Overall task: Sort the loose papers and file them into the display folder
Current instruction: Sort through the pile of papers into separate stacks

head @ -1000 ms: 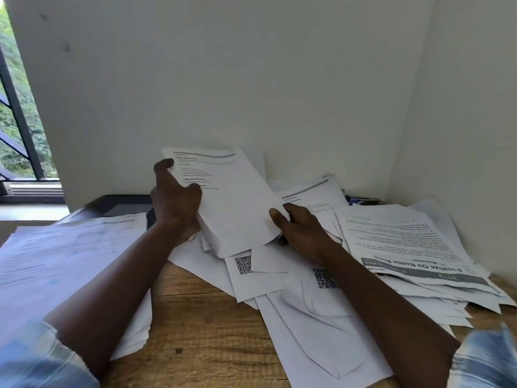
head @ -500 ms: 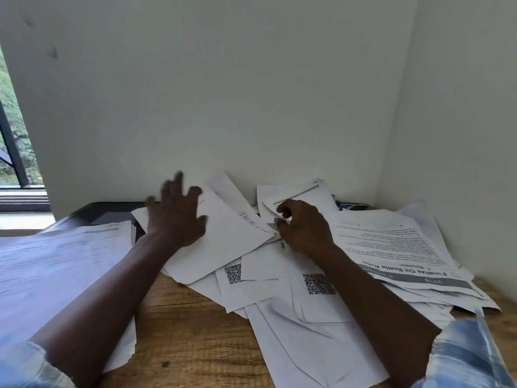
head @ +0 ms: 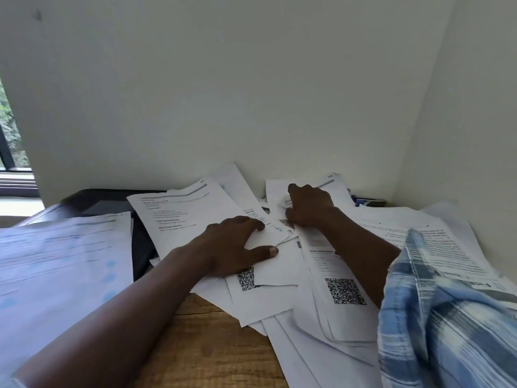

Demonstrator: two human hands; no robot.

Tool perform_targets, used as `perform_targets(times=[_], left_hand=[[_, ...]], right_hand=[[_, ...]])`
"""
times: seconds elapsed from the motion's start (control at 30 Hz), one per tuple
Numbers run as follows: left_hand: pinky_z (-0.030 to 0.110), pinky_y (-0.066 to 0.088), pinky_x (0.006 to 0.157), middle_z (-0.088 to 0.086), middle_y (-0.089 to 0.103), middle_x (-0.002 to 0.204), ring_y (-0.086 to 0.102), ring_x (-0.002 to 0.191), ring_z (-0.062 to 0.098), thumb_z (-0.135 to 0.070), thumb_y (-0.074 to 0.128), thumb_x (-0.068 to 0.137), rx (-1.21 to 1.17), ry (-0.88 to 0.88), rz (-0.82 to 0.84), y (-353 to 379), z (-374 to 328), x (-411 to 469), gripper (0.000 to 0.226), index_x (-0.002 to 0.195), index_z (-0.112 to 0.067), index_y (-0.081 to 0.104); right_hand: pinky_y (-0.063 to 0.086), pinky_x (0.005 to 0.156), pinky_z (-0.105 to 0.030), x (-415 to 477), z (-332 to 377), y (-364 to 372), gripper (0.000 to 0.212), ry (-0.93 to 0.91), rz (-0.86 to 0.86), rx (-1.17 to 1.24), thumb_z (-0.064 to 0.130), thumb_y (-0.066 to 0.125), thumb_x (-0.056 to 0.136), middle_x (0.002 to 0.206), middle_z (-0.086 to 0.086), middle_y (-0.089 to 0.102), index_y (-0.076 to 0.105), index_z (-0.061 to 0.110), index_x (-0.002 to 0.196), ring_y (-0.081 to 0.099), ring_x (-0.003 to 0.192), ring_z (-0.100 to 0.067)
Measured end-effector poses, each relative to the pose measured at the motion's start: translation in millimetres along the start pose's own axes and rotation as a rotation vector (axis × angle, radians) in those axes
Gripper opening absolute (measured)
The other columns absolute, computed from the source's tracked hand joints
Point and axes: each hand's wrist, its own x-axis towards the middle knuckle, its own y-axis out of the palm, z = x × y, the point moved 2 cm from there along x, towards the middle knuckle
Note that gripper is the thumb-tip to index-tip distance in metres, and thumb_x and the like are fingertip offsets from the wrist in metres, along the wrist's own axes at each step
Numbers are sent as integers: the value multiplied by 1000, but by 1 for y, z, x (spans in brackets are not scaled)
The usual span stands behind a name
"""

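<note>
Sheets of white printed paper litter the wooden desk; left hand lies flat on them, right hand curled, grip unclear.

A wooden table with visible grain stood in a corner. Behind the table rose a plain white wall, marked by a small dark smudge high above the table's left side. A second white wall met it at the table's right. Left of the table, a dark-framed window showed green foliage and let in soft daylight.
</note>
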Motion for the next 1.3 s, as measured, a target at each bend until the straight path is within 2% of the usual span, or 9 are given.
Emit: perform_targets(times=[0.2, 0.37, 0.53, 0.63, 0.77, 0.83, 0.9, 1.13, 1.3], left_hand=[[38, 36, 115, -11, 46, 149, 42, 138, 14, -83, 55, 83, -109, -41, -54, -2, 4, 0, 75, 142, -38, 47], [33, 48, 80, -10, 69, 100, 63, 99, 19, -53, 65, 91, -52, -87, -398, -20, -1, 0, 26, 90, -28, 70], [17, 48, 60, -2, 72, 66, 69, 62, 12, -25, 69, 90, -546, -199, -601, -27, 0, 0, 26, 74, -6, 72], [31, 61, 66, 11, 76, 83, 76, 65, 19, -15, 72, 95, -1145, -235, -456, -23, -7, 0, 24, 87, 7, 71], [38, 61, 87, 14, 76, 115, 77, 98, 27, -17, 61, 103, -1388, -202, -154, -18, -20, -3, 24, 110, 3, 71], [39, 60, 93, 14, 75, 117, 76, 103, 25, -15, 56, 105, -1375, -176, -80, -14, -22, -4, 23, 114, 0, 71], [38, 60, 93, 14, 76, 115, 76, 103, 24, -13, 58, 104, -1322, -154, -94, -11, -22, -4, 20, 115, -2, 72], [31, 59, 87, -7, 78, 98, 74, 92, 12, -11, 74, 90, -851, -70, -401, -9, -5, 1, 15, 96, -24, 79], [6, 45, 80, -16, 76, 99, 68, 89, -3, -19, 73, 92, -648, -29, -449, -5, -4, -1, 14, 99, -30, 77]], right_hand=[[47, 90, -36, 1, -6, 11, 37, 24, -197, 99, 9, 54, 90, 119, -13, 62, 58, 18, 126, 62, 111, -36], [48, 82, -33, 1, -16, 10, 39, 32, -364, 423, 14, 58, 89, 97, -2, 71, 61, 30, 124, 66, 96, -28], [51, 85, -29, -26, -9, -10, 18, -70, -314, 674, 29, 60, 96, 91, 13, 74, 77, 33, 101, 67, 86, -7], [49, 81, -32, -60, 7, -17, 59, 14, -4, 1111, 79, 60, 83, 99, 7, 78, 81, 25, 96, 70, 90, -11], [48, 60, -25, -102, 17, -10, 30, -45, 118, 1324, 39, 75, 90, 75, 0, 72, 73, 10, 95, 64, 66, -11], [55, 60, -24, -108, 13, -3, 10, -20, 65, 1451, 5, 75, 90, 81, -6, 74, 72, 6, 99, 68, 68, -14], [64, 73, -35, -105, 7, 1, 22, 63, 47, 1481, -8, 71, 88, 95, -13, 78, 72, 6, 104, 76, 84, -25], [62, 82, -40, -98, -7, 12, 32, 103, 85, 1539, -9, 67, 91, 112, -16, 76, 67, -1, 122, 74, 103, -32], [63, 77, -34, -101, -6, 11, 28, 88, 38, 1483, -10, 66, 91, 107, -14, 77, 69, 2, 116, 75, 95, -27]])
